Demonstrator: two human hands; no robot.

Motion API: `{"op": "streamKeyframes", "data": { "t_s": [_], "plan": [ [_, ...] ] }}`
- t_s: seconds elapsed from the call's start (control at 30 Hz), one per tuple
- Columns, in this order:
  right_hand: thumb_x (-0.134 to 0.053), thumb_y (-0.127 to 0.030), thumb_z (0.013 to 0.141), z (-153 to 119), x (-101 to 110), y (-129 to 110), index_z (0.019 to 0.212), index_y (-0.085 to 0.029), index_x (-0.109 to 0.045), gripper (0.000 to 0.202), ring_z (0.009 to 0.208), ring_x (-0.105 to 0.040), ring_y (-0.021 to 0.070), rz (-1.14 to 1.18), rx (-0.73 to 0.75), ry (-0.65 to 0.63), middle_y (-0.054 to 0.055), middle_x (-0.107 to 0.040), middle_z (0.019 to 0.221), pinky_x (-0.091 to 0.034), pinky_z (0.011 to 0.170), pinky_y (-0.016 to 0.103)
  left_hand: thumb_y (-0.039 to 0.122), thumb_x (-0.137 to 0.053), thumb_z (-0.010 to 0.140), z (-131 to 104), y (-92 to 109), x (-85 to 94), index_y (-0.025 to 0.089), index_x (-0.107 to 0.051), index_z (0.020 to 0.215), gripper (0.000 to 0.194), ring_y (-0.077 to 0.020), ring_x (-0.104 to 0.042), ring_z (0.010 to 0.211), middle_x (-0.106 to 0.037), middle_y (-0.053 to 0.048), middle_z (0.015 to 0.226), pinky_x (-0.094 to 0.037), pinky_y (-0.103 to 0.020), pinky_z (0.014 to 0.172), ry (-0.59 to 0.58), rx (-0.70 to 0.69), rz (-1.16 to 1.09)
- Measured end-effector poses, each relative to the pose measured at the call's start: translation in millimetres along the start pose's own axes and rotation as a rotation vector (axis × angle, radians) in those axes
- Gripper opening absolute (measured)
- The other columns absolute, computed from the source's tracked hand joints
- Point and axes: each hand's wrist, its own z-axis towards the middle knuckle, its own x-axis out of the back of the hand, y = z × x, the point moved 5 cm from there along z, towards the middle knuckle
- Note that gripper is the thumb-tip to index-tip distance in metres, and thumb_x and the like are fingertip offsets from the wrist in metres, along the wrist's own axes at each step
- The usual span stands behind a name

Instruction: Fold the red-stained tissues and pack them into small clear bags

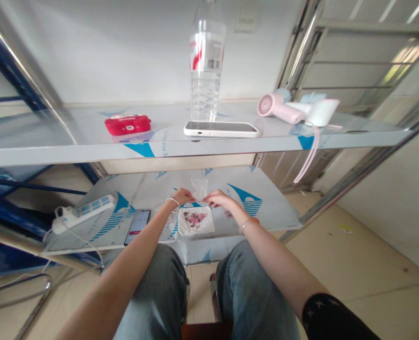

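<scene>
My left hand, a bracelet on its wrist, is closed in a pinch at the lower left corner of a small clear plastic bag. At the bag's lower right corner my right hand pinches with thumb and forefinger, the other fingers curled. The bag stands up between the fingertips; its contents are too faint to make out. Just below the hands, on the lower shelf, lies a white square tray or sheet with a cluster of pink and dark red beads on it. Small clear packets lie beside it.
The lower shelf also holds a phone and a white power strip with a trailing cable. On the upper shelf, overhanging behind, are a red case, a clear bottle, a white-cased phone and a pink handheld fan.
</scene>
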Motion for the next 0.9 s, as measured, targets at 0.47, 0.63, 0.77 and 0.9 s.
{"op": "streamKeyframes", "data": {
  "t_s": [0.47, 0.63, 0.77, 0.9],
  "plan": [
    [-0.061, -0.011, 0.065, 5, -6, -2, 0.071, -0.011, -0.073, 0.014, 0.056, -0.054, 0.0104, -0.152, 0.04, 0.011, 0.003, -0.067, 0.063, -0.035, 0.046, 0.016, 0.024, -0.068, 0.058, -7, 8, 1.8, 0.016, -0.058, 0.047, 0.017, -0.0106, -0.051, 0.05, -0.058, 0.001, 0.047, -0.038, -0.019, 0.049, 0.007, -0.004, 0.033],
    [-0.06, -0.008, 0.065, 6, -6, -3, 0.072, -0.01, -0.073, 0.015, 0.053, -0.05, 0.009, -0.203, 0.03, 0.024, 0.002, -0.065, 0.061, -0.033, 0.047, 0.017, 0.014, -0.066, 0.061, -10, 15, -5.8, 0.014, -0.063, 0.056, 0.005, -0.0117, -0.056, 0.054, -0.062, 0.0, 0.052, -0.045, -0.021, 0.056, -0.076, 0.018, -0.122],
    [-0.062, -0.013, 0.067, 7, -7, -2, 0.076, -0.01, -0.074, 0.016, 0.055, -0.052, 0.0103, -0.243, 0.041, 0.013, 0.001, -0.064, 0.06, -0.034, 0.049, 0.018, 0.013, -0.064, 0.064, -11, 15, -11.7, 0.011, -0.065, 0.056, 0.007, -0.0124, -0.055, 0.054, -0.063, -0.002, 0.052, -0.044, -0.021, 0.055, -0.126, 0.026, -0.141],
    [-0.06, -0.012, 0.067, 8, -9, -2, 0.078, -0.009, -0.074, 0.018, 0.056, -0.051, 0.0096, -0.273, 0.038, -0.017, 0.001, -0.064, 0.063, -0.034, 0.051, 0.018, 0.01, -0.061, 0.065, -10, 11, -13.1, 0.012, -0.065, 0.058, 0.008, -0.0125, -0.057, 0.056, -0.064, -0.002, 0.055, -0.046, -0.022, 0.058, -0.125, 0.031, -0.137]
  ]
}}
